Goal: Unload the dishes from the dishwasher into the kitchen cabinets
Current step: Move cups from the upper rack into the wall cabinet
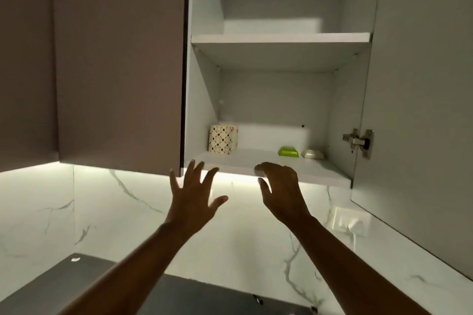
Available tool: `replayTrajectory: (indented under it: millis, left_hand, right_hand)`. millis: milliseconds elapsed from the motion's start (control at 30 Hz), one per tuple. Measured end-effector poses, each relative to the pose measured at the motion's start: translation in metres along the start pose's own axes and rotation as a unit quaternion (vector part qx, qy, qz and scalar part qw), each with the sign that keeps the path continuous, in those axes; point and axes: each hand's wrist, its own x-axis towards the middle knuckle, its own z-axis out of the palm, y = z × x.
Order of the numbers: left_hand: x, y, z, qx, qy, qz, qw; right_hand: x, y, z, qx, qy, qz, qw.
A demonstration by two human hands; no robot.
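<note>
While both hands are raised empty at the cabinet, risks as judged from this view:

Left hand (192,195): fingers spread wide, holds nothing; it hovers just below the shelf (320,174) front edge, near the closed door (117,64).

Right hand (280,186): fingers loosely curved, holds nothing; fingertips are at the shelf lip, contact uncertain.

Dishes: none in either hand; dishwasher out of view. On the bottom shelf sit a patterned cup (221,142) at back left, and a green dish (288,151) and a pale dish (312,154) at right, close together.

Upper shelf (281,38): its top surface is hidden from below.

Open door (414,84): swung out at right, hinge (359,142) exposed.

Risk 1: head or forearm could strike the open door's lower corner when turning back down, as it hangs beside the right arm.

Risk 2: a reach deeper in could knock the cup or push the small dishes, since they stand loose.

Risk 3: items set near the lip could slide off onto the table (179,296) below.

Risk 4: dim light makes shelf depth hard to judge.
</note>
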Motion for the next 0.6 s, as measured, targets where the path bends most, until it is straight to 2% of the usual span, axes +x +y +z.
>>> replayTrajectory:
  millis: [100, 300, 400, 600]
  left_hand:
    - [-0.021, -0.007, -0.015, -0.012, -0.033, -0.022, 0.999]
    - [-0.064, 0.01, -0.048, -0.116, -0.101, -0.051, 0.987]
    - [-0.094, 0.013, -0.054, -0.175, -0.074, -0.046, 0.981]
    - [-0.17, 0.009, -0.08, -0.196, -0.087, 0.037, 0.976]
  right_hand:
    - [-0.029, -0.018, -0.015, -0.075, -0.028, -0.021, 0.997]
    - [-0.084, -0.05, -0.058, -0.081, -0.119, 0.049, 0.988]
    - [-0.115, -0.063, -0.088, -0.092, -0.138, 0.084, 0.983]
    - [-0.184, -0.131, -0.138, -0.128, -0.189, 0.175, 0.958]
